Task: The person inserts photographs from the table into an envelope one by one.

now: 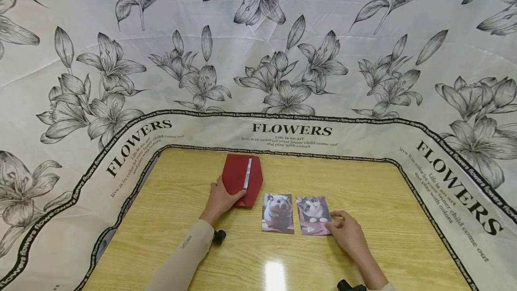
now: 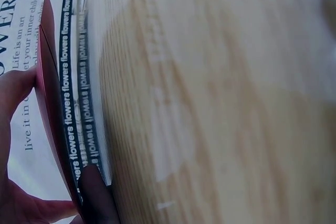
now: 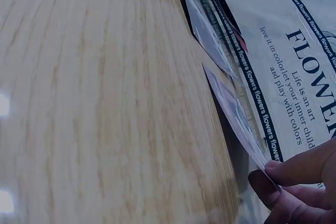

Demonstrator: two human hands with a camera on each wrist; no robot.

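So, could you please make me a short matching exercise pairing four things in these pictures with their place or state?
Things:
1. Cat photo
2. Red envelope
3. Floral cloth
4. Hamster photo

Places or states:
A. Gripped by the left hand
B. Beyond the wood-grain table, printed with "FLOWERS"
C. Touched by neither hand, lying on the wood-grain table
D. Pinched at its edge by the right hand

Pairs: 1-D, 2-A, 3-B, 4-C

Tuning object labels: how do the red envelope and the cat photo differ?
The red envelope is plain red with a pale strip; the cat photo carries a printed picture. The envelope looks larger, with angled corners; the photo is a smaller rectangle. The left hand grips the envelope; the right hand pinches the photo. Both are thin.
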